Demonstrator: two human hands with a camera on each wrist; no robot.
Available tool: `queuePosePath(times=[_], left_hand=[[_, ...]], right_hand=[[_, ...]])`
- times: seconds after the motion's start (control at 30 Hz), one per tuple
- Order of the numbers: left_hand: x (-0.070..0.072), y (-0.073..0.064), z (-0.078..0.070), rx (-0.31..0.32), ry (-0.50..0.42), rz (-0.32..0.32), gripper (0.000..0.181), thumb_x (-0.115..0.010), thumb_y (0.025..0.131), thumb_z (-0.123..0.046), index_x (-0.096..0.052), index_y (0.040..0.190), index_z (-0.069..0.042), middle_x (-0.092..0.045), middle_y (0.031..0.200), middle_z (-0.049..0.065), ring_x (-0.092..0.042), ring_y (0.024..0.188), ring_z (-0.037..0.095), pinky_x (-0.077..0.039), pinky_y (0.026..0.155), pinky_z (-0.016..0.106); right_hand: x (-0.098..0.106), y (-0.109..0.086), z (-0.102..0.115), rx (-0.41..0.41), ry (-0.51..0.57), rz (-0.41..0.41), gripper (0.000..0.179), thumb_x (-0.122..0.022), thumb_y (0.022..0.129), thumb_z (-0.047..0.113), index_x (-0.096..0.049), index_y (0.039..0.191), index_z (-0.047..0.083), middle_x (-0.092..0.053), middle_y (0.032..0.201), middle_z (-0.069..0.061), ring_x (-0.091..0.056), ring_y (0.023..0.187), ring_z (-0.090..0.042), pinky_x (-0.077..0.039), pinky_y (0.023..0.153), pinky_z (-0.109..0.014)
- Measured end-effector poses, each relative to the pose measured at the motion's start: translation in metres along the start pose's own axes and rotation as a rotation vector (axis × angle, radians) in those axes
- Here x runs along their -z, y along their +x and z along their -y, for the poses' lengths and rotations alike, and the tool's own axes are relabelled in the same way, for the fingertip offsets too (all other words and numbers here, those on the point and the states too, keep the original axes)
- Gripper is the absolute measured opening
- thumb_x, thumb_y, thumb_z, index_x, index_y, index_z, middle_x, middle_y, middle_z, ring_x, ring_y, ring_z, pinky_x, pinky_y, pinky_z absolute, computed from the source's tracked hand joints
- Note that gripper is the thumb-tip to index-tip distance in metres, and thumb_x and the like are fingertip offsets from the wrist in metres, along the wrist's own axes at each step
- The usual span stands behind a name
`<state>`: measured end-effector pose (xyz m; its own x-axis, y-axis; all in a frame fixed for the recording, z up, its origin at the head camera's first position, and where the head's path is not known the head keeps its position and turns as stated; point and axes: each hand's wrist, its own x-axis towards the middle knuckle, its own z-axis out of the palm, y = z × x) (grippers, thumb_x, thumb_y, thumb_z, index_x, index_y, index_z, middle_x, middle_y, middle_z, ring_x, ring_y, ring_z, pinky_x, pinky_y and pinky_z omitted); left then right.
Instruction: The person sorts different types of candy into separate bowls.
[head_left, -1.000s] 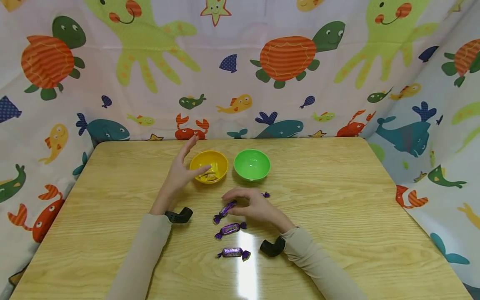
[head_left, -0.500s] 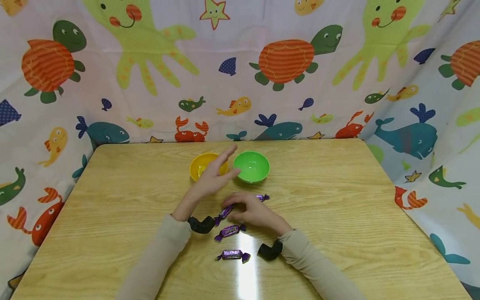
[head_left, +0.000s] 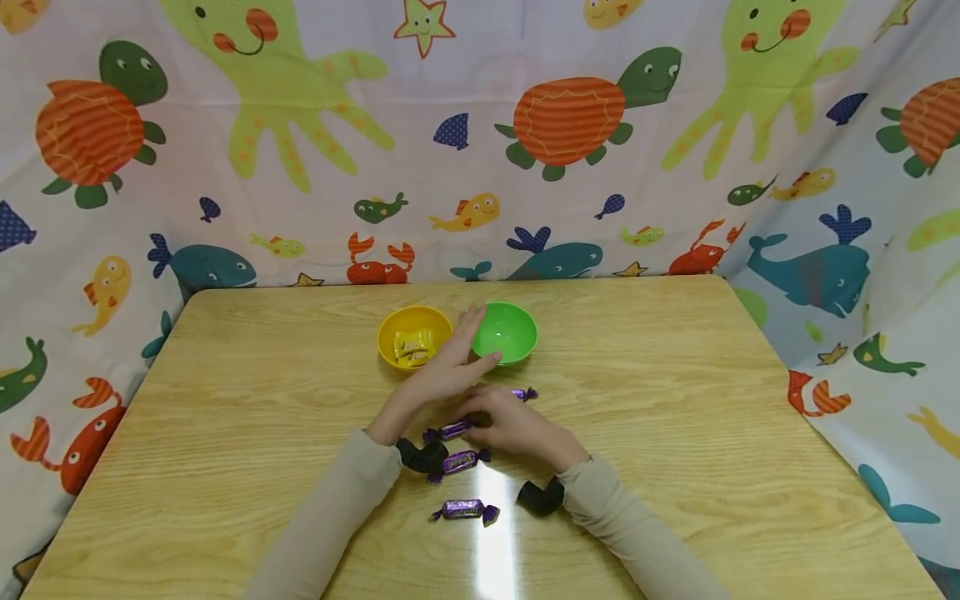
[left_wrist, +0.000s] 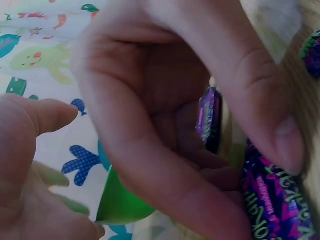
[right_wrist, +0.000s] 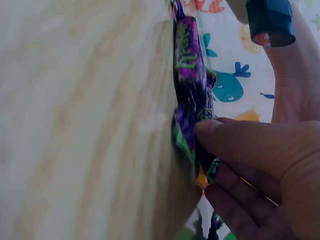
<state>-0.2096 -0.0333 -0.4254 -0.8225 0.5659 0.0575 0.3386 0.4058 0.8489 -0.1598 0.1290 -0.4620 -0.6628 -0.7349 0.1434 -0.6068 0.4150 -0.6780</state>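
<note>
My right hand [head_left: 510, 423] pinches one end of a purple wrapped candy [head_left: 456, 430] between thumb and fingers. The right wrist view shows the thumb on the candy's wrapper [right_wrist: 197, 112], close to the wooden tabletop. Above and left of it, my left hand [head_left: 444, 371] reaches forward with fingers extended, holding nothing. Its fingertips overlap the left rim of a green bowl [head_left: 510, 333] in the head view; contact cannot be told. Two more purple candies, a middle one [head_left: 461, 462] and a nearer one [head_left: 463, 509], lie below. Another candy [head_left: 523, 394] is partly hidden behind my right hand.
Left of the green bowl stands a yellow bowl [head_left: 387, 337] with small yellow packets [head_left: 412, 344] in it. A wooden table [head_left: 660, 400] extends to both sides. A patterned curtain [head_left: 465, 75] hangs along its back and sides. Black wrist devices sit at both cuffs.
My left hand has moved right, from beside the yellow bowl to the green bowl's left rim. The candy in my right hand has turned flatter; that hand stays nearly in place.
</note>
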Motion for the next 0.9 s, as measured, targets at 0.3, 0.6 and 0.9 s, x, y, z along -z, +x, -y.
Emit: queuePosePath(times=[0.3,0.6,0.9], left_hand=[[-0.01,0.004,0.003,0.058,-0.022,-0.069,0.094,-0.06,0.099,-0.04,0.005,0.159,-0.011,0.019,0.163,0.009,0.015,0.15,0.028,-0.003,0.119,0.053],[-0.019,0.008,0.013,0.075,-0.05,-0.069,0.107,-0.065,0.095,-0.043,0.019,0.156,-0.017,0.033,0.158,0.001,0.022,0.147,0.017,-0.002,0.12,0.046],[-0.026,0.01,0.024,0.095,-0.107,-0.154,0.116,-0.072,0.09,-0.044,0.022,0.155,-0.023,0.033,0.159,-0.004,0.018,0.148,0.018,-0.003,0.12,0.048]], right_hand=[[0.008,-0.003,0.0,-0.035,0.025,0.07,0.022,-0.071,0.089,0.002,-0.074,0.11,0.007,-0.068,0.114,0.0,-0.059,0.107,-0.01,-0.048,0.097,-0.029],[0.016,-0.005,0.003,-0.027,-0.019,0.119,0.018,-0.073,0.088,0.003,-0.075,0.106,0.008,-0.07,0.107,0.002,-0.06,0.104,-0.01,-0.048,0.096,-0.029],[0.022,-0.006,0.003,0.002,-0.027,0.159,0.016,-0.073,0.088,0.003,-0.076,0.102,0.01,-0.069,0.101,0.004,-0.059,0.098,-0.007,-0.049,0.091,-0.025]])
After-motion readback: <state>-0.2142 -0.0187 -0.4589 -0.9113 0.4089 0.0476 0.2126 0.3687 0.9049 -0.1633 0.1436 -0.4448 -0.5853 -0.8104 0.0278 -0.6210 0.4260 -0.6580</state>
